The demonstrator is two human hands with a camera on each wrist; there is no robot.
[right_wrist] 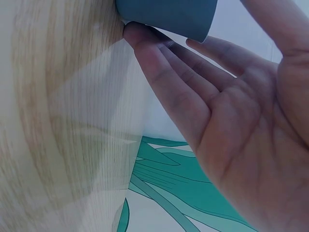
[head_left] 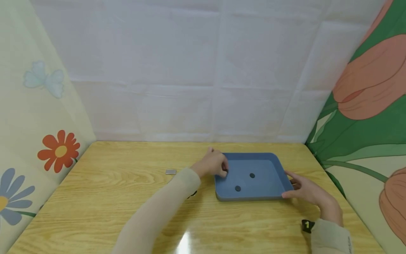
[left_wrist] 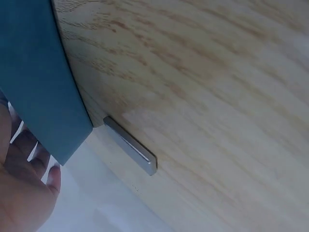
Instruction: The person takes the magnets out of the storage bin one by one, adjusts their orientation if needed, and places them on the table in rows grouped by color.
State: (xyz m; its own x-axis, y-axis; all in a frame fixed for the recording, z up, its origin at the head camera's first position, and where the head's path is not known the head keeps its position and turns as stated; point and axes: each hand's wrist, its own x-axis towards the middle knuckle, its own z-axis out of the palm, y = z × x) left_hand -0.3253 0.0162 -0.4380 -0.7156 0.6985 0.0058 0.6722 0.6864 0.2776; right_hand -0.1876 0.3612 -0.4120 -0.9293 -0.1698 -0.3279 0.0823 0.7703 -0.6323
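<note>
Head view. One blue tray (head_left: 269, 178), shallow, lying flat on the wooden tabletop (head_left: 177, 218); judged light, stiff and fairly smooth, best held by its rim. Two dark discs (head_left: 252, 175) lie inside, near centre and towards seven o'clock; likely hard and light, best pinched by the edges. Left-hand grip (head_left: 211, 164) at the tray's nine o'clock: fingers curled, nearly closed, apparently pinching a dark piece. Right-hand grip (head_left: 306, 188) at four o'clock: thumb and fingers spread, touching the corner. One grey bar (head_left: 170, 171) lies further out at nine o'clock.

Left wrist view. Tray wall at ten o'clock; a metallic-looking bar near its corner, its thickness showing as the head view does not. Pinched piece hidden.

Right wrist view. Palm and extended fingers, tips at the tray's underside edge, a contact concealed from above; discs unseen.
</note>
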